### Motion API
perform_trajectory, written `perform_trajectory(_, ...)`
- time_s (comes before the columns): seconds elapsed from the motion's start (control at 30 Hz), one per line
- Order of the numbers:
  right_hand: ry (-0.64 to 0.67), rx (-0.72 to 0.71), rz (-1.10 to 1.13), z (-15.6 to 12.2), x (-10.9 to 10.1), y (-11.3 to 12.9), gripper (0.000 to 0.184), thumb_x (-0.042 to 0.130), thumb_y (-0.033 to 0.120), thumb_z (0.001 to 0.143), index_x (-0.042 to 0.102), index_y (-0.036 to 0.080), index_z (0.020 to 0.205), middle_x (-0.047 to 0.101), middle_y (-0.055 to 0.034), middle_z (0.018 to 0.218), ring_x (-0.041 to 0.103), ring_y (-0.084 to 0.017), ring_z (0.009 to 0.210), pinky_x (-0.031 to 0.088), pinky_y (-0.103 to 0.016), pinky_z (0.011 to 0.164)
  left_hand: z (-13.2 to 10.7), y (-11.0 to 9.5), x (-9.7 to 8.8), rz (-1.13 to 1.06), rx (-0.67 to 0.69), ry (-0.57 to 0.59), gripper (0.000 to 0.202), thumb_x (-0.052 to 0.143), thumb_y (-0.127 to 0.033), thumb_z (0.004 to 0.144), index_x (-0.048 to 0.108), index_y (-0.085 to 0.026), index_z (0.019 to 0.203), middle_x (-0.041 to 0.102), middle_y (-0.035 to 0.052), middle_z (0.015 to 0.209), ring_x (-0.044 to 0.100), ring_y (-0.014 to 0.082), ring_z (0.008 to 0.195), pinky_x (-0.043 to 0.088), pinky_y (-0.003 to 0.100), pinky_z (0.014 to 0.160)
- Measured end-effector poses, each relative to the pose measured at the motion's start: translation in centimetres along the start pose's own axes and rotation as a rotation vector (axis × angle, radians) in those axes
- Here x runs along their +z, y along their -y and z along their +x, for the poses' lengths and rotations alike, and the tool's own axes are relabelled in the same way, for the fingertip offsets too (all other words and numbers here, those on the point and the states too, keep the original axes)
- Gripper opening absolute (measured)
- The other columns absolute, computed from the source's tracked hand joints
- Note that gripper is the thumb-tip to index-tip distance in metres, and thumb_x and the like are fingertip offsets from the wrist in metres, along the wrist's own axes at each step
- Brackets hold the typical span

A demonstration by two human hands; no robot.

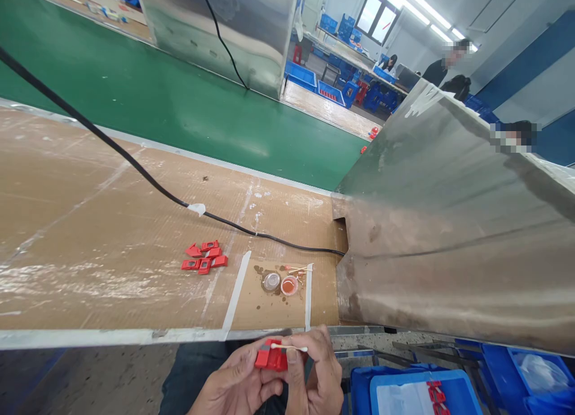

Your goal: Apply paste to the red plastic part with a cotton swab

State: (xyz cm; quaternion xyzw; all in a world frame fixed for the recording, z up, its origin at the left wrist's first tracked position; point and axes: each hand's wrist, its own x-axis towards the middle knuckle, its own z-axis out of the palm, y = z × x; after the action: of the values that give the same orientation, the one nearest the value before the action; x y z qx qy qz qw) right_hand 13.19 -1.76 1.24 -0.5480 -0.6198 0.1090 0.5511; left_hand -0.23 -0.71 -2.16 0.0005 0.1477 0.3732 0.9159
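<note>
My left hand point(233, 382) grips a small red plastic part point(271, 356) near the front edge of the workbench. My right hand point(320, 373) pinches a cotton swab point(290, 347) and lays its tip across the top of that red part. On the brown bench top ahead, several more red parts point(204, 256) lie in a loose cluster. Two small round cups sit to their right, one clear point(271, 281) and one with orange liquid point(289, 285), with used swabs point(296, 269) beside them.
A black cable point(135, 163) crosses the bench top point(90, 223) to a large metal housing point(449, 223) on the right. A green conveyor belt point(157, 85) runs behind. Blue bins point(422, 391) with red parts stand at the lower right. People stand far back.
</note>
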Motion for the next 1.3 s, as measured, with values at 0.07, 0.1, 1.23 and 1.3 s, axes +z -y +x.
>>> perform_trajectory(0.07,0.005,0.01,-0.008,0.0,0.0,-0.2,0.02,0.052,0.021,0.113,0.07,0.024,0.106,0.075,0.0009,0.084,0.065,-0.016,0.072,0.049,-0.032,0.077,0.1,0.0,0.2,0.006,-0.002,0.008,0.036,0.093,-0.037,0.085,0.087,-0.018,0.114,0.089,0.0115,0.109,0.081,0.0208,0.095,0.062,0.026,0.086)
perform_trajectory(0.1,0.009,0.015,-0.014,0.0,0.0,-0.3,0.02,0.052,0.022,0.113,0.07,0.025,0.106,0.075,0.0011,0.084,0.065,-0.016,0.073,0.049,-0.033,0.078,0.1,0.0,0.3,0.008,-0.002,0.013,0.035,0.093,-0.037,0.085,0.087,-0.018,0.114,0.089,0.0116,0.109,0.081,0.0205,0.094,0.062,0.025,0.086)
perform_trajectory(1.23,-0.024,0.01,-0.037,-0.8,-0.2,0.5,0.023,0.057,0.007,0.103,0.071,0.025,0.106,0.076,-0.0002,0.082,0.066,-0.019,0.068,0.051,-0.034,0.07,0.2,0.8,-1.4,0.025,0.047,-0.069,0.031,0.088,-0.039,0.089,0.087,-0.02,0.114,0.088,0.0109,0.115,0.08,0.0246,0.105,0.062,0.031,0.094)
perform_trajectory(1.3,0.018,0.007,-0.035,-0.6,-0.5,0.7,0.028,0.056,0.002,0.1,0.07,0.025,0.108,0.076,-0.0011,0.083,0.066,-0.019,0.07,0.051,-0.033,0.068,0.1,0.7,-0.7,0.032,0.051,-0.109,0.031,0.091,-0.039,0.086,0.087,-0.022,0.112,0.088,0.0104,0.115,0.081,0.0232,0.103,0.062,0.029,0.092)
